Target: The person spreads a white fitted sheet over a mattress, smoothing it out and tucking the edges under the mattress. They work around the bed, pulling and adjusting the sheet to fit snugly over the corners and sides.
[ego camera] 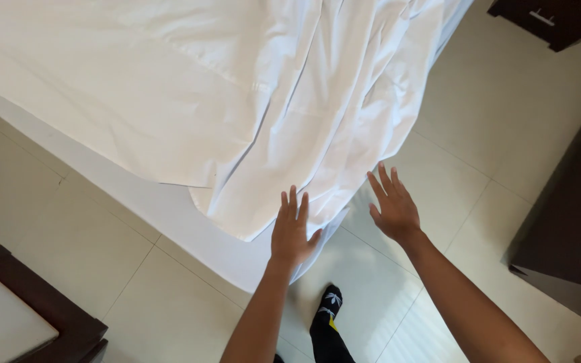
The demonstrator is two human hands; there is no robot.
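Observation:
A white sheet (237,101) lies crumpled over a white mattress (142,202), and its corner hangs over the bed's near corner. My left hand (292,232) is flat and open with fingers spread, right at the hanging edge of the sheet. My right hand (391,205) is open too, fingers apart, just to the right of the draped sheet over the floor tiles. Neither hand holds anything. My foot in a black sock (327,312) stands on the floor below the bed corner.
Pale floor tiles (479,175) surround the bed. A dark wooden cabinet (573,202) stands at the right, another dark piece (546,20) at the top right. A dark-framed seat with a white cushion (8,316) sits at the lower left.

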